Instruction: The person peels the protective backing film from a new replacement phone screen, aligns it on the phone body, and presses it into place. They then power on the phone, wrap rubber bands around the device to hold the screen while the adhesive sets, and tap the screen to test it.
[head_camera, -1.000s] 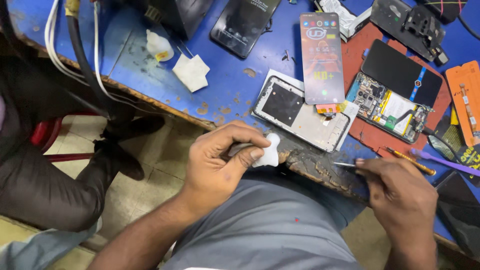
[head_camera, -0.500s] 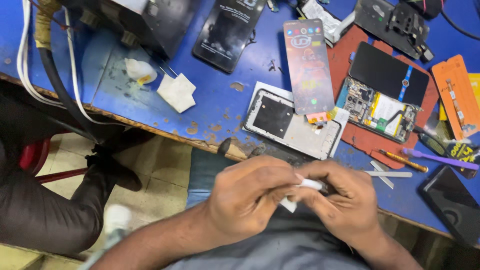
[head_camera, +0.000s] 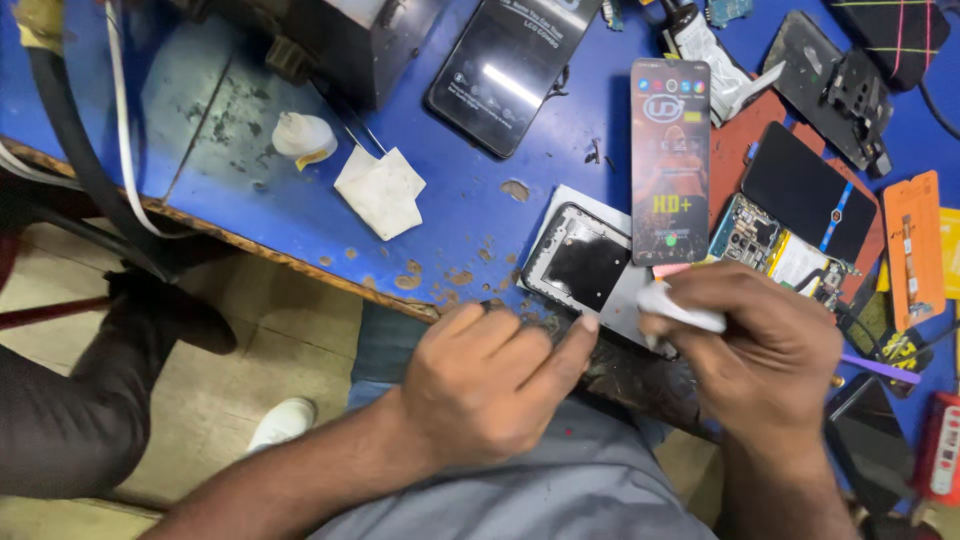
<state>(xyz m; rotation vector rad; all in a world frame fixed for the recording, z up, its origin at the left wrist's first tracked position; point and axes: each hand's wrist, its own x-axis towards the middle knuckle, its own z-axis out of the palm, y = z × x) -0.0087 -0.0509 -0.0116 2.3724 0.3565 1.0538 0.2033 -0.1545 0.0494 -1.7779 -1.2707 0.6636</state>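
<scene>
A white wad (head_camera: 682, 308) is pinched in the right hand (head_camera: 770, 345) beside the frame (head_camera: 580, 262), not yet wiped; the left hand (head_camera: 480, 385) is curled, empty.

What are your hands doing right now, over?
Right hand pinching a white wad over the phone frame. Left hand closed at the bench edge, thumb toward the frame. Screen panel lies beside it.

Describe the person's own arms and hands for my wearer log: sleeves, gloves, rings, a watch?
Both forearms are bare as far as the frame shows, with no sleeve in view. The left hand and right hand wear no gloves, and no ring, watch or band shows. The left thumbnail is short and pale.
</scene>
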